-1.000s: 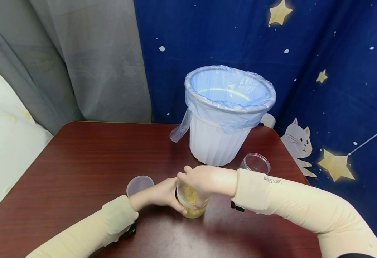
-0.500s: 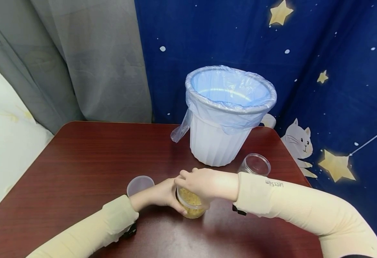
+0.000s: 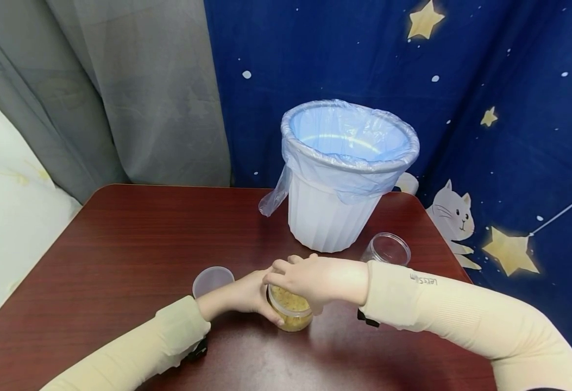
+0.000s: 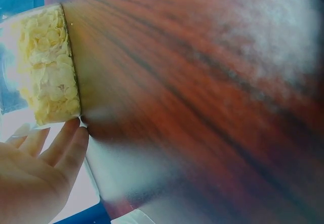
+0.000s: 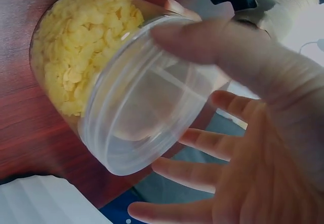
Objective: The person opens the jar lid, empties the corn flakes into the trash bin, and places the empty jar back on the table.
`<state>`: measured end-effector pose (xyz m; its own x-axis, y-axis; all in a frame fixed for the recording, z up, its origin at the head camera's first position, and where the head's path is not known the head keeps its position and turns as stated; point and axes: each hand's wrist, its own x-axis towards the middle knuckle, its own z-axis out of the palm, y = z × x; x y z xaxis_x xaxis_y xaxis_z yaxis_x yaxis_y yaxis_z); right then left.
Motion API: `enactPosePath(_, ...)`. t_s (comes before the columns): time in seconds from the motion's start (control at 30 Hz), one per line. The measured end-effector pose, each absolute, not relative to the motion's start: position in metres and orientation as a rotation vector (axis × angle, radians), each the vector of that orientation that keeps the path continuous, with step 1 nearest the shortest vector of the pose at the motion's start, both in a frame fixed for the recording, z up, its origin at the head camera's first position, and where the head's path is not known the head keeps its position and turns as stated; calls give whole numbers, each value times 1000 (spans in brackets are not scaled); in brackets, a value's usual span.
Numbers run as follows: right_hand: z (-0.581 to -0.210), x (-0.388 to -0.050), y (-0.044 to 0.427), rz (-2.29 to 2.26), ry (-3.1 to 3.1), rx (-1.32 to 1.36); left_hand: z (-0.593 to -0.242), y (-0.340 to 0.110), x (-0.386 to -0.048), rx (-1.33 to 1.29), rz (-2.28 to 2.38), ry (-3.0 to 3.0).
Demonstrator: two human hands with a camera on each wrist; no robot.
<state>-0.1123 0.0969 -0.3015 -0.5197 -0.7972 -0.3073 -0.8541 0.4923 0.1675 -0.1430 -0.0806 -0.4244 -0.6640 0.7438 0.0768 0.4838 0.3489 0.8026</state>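
A clear round jar (image 5: 83, 51) of yellow flakes stands upright on the table near its front. My left hand (image 3: 249, 298) grips its left side, thumb in front; its fingers touch the jar wall low down in the left wrist view. Over the top, my right hand (image 3: 320, 282) holds the clear lid (image 5: 147, 92) at its rim. In the right wrist view the thumb lies across one side of the rim, and the spread fingers reach the other side. Part of the lid is hidden under the right hand in the head view.
A translucent round cup or lid (image 3: 212, 281) is behind the left forearm. Behind the right forearm stands another clear container (image 3: 388, 250). A white bin (image 3: 337, 212) with a bluish liner stands on the table's far right, in front of a dark blue curtain (image 3: 266, 125).
My right hand has shifted slightly right over the lid, its thumb moving toward the jar's right side and its wrist turning. The left hand and jar stay in place.
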Motion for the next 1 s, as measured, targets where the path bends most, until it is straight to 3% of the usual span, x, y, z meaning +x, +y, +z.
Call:
enactPosePath(0.37,-290,-118,92,320,2657,-1181,-427,-79,-145,1095,1181,2358)
enactPosePath(1.0,-303,-117,86,324,2689,-948,-427,-78,-144,1069,1228,2307)
